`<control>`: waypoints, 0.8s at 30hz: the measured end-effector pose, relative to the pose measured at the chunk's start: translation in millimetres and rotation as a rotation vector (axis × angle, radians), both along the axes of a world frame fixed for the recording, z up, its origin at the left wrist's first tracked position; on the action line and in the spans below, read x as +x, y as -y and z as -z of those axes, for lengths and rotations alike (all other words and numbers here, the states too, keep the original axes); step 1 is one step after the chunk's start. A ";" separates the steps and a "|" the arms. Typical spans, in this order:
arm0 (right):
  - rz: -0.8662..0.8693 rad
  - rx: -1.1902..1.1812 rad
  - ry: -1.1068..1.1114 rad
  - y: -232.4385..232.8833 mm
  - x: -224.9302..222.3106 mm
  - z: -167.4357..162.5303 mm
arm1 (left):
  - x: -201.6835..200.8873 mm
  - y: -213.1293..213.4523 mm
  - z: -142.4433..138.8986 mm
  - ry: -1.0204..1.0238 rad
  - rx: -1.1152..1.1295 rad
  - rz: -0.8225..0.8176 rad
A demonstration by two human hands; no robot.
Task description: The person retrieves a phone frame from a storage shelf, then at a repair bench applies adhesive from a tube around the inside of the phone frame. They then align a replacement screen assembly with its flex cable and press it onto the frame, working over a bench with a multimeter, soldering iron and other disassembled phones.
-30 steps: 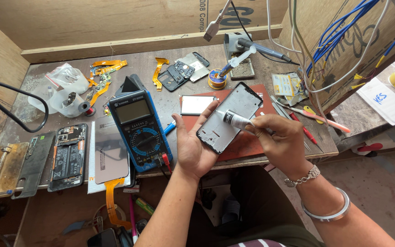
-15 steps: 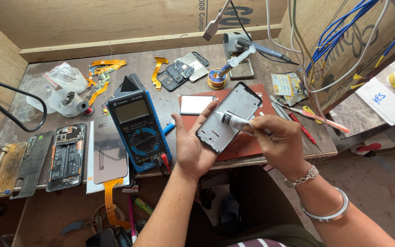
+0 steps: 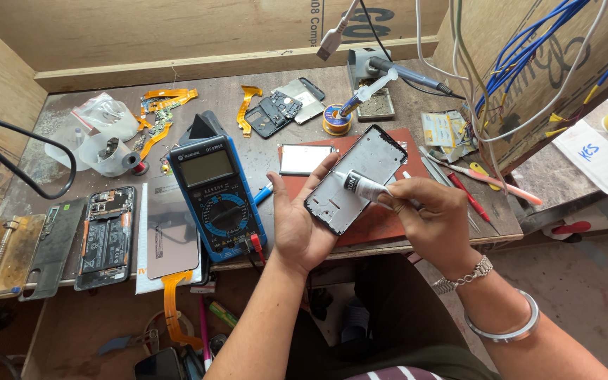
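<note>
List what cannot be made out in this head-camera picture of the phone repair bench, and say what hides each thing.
- Head view: the left hand palm is covered by the phone frame.
- The glue tube rear end is hidden inside the right hand.
- Any glue on the frame is too small to see.
- The metal jig is cut by the left edge.

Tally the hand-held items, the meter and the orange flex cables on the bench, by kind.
Phone frame, in left hand: 1
Glue tube, in right hand: 1
Blue multimeter: 1
Orange flex cables: 3
Total: 6
</note>
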State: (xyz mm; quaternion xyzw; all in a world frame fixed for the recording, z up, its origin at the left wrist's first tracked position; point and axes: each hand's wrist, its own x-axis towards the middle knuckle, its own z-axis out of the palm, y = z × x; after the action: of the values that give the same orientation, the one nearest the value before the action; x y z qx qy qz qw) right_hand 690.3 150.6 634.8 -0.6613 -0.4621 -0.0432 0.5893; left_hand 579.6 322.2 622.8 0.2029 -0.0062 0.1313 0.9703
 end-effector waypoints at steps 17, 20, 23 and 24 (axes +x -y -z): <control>0.026 0.004 -0.019 -0.7 -4.3 2.2 | -1.8 -0.2 0.4 -0.015 -0.010 0.002; 0.068 -0.066 0.085 0.0 -6.1 3.4 | 0.0 0.6 0.6 -0.011 -0.025 0.001; 0.026 -0.010 -0.002 -0.7 -4.9 3.1 | -0.7 0.4 0.7 -0.009 -0.025 -0.005; 0.033 -0.023 0.023 -1.3 -5.7 3.6 | -1.0 0.1 0.7 -0.001 -0.022 -0.002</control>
State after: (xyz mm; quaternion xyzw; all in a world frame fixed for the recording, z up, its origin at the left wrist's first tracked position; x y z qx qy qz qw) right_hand 684.6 151.9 631.2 -0.6750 -0.4586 -0.0551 0.5753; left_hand 578.6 322.2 622.1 0.1923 -0.0042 0.1320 0.9724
